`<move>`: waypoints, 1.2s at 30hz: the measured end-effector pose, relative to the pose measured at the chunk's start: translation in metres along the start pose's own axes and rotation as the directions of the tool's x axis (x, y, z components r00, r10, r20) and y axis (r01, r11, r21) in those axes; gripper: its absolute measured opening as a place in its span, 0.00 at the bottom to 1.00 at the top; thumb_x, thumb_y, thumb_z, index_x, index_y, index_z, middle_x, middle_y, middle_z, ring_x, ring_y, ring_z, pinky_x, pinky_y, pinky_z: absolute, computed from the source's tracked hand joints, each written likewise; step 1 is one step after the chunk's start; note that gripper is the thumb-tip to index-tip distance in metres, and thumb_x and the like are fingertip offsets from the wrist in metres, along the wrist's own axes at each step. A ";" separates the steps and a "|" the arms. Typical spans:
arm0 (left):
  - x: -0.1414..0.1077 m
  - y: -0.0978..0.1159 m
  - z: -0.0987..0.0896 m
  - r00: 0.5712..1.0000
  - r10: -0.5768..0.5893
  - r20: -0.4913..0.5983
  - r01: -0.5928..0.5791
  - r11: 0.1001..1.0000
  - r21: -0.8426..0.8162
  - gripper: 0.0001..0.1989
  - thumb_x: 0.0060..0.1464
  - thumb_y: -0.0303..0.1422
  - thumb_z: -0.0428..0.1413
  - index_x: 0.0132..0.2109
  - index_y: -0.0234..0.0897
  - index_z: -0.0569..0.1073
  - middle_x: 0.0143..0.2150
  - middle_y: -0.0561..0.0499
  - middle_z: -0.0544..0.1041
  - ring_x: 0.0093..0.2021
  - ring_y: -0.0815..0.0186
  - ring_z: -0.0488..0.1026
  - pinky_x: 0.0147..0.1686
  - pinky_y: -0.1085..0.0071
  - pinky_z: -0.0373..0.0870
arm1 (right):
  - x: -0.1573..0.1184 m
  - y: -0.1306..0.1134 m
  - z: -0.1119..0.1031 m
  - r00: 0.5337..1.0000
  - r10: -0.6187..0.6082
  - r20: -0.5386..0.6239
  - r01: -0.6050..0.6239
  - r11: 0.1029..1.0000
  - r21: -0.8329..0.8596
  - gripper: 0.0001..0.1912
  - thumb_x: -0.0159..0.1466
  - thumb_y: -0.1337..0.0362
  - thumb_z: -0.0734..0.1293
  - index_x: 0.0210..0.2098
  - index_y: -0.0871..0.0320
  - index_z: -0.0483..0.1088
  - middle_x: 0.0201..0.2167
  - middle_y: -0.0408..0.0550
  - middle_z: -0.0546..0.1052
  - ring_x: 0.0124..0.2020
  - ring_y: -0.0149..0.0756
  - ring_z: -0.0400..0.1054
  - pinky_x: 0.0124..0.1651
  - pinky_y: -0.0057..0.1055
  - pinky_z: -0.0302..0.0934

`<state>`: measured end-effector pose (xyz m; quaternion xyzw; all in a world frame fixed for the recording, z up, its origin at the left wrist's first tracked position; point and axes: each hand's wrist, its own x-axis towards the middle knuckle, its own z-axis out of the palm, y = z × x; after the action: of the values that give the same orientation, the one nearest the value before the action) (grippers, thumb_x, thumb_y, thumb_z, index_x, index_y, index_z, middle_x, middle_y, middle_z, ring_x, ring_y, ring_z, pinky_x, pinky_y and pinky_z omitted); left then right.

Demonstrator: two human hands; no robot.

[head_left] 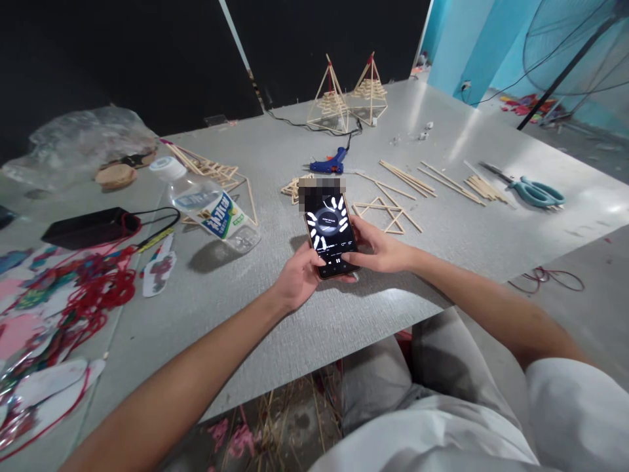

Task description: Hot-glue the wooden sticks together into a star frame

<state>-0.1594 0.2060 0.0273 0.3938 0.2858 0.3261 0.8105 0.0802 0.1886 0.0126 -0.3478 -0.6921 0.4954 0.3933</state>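
A black phone (328,226) with a lit screen is held upright over the grey table, its top edge blurred out. My left hand (299,275) grips its lower left side, thumb on the screen's corner. My right hand (378,246) wraps its right side, thumb over the bottom of the screen. Just beyond the phone lie a blue glue gun (328,162) and a small stack of wooden sticks (293,190). A star shape of sticks (381,211) lies flat to the right of the phone.
A plastic bottle (211,210) leans at the left, near a black case (91,227) and red cords (98,298). Two stick pyramids (331,101) stand at the back. Loose sticks (407,178) and teal-handled scissors (535,191) lie at the right. The table's front edge (334,357) is close.
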 end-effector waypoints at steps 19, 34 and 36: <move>0.000 0.002 0.000 1.000 -0.008 -0.012 0.008 1.000 0.003 0.31 0.42 0.28 0.65 0.57 0.37 0.77 0.52 0.44 0.88 0.47 0.42 0.88 0.46 0.33 0.92 | 0.001 -0.001 -0.001 0.999 0.031 0.018 -0.032 0.998 0.050 0.39 0.70 0.54 0.81 0.73 0.53 0.64 0.51 0.50 0.80 0.52 0.43 0.78 0.52 0.38 0.76; 0.000 -0.001 -0.006 1.000 -0.008 0.012 0.008 1.000 0.002 0.29 0.47 0.27 0.64 0.58 0.38 0.78 0.57 0.42 0.87 0.53 0.42 0.87 0.61 0.24 0.86 | 0.001 0.000 0.001 0.999 0.031 0.021 -0.032 0.999 0.044 0.39 0.70 0.52 0.81 0.72 0.53 0.62 0.51 0.50 0.79 0.51 0.44 0.77 0.51 0.40 0.75; -0.001 0.000 -0.004 1.000 -0.006 0.009 0.006 1.000 0.004 0.29 0.46 0.27 0.64 0.58 0.38 0.77 0.56 0.42 0.87 0.52 0.43 0.87 0.61 0.24 0.86 | 0.001 0.000 0.001 0.999 0.035 0.016 -0.036 0.999 0.039 0.39 0.70 0.51 0.81 0.72 0.54 0.62 0.51 0.50 0.79 0.51 0.44 0.77 0.50 0.40 0.75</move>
<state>-0.1628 0.2073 0.0248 0.3962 0.2839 0.3210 0.8120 0.0791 0.1889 0.0123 -0.3486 -0.6790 0.5183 0.3858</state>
